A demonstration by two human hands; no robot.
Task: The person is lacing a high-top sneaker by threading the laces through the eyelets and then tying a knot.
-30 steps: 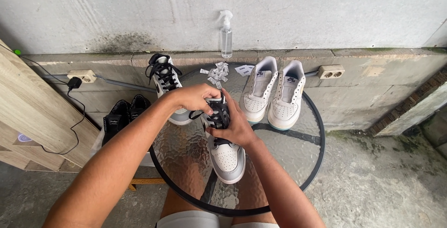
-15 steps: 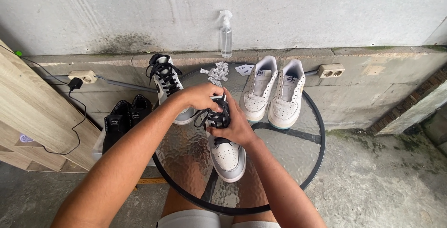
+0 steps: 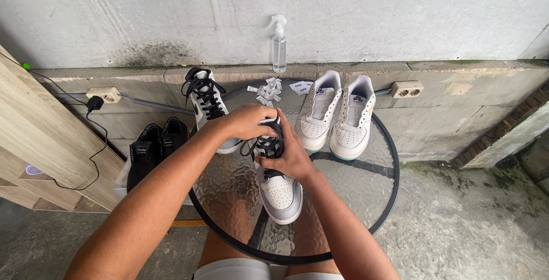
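On the round glass table (image 3: 374, 200), in the head view, the left hand (image 3: 249, 121) and right hand (image 3: 289, 157) both pinch the black laces (image 3: 267, 146) of a grey-toed sneaker (image 3: 279, 191). A hard tug could slide it toward the near edge.

- The collar and upper laces of the grey-and-white sneaker (image 3: 278, 191) lay hidden under the left hand (image 3: 247, 121) and right hand (image 3: 286, 157).
- The fingertips were buried among the black laces (image 3: 264, 146); their grip perhaps pinched, unclear.
- The small white packets (image 3: 269, 90) were too tiny to identify.
- The wooden board (image 3: 34, 143) ran off the left edge.
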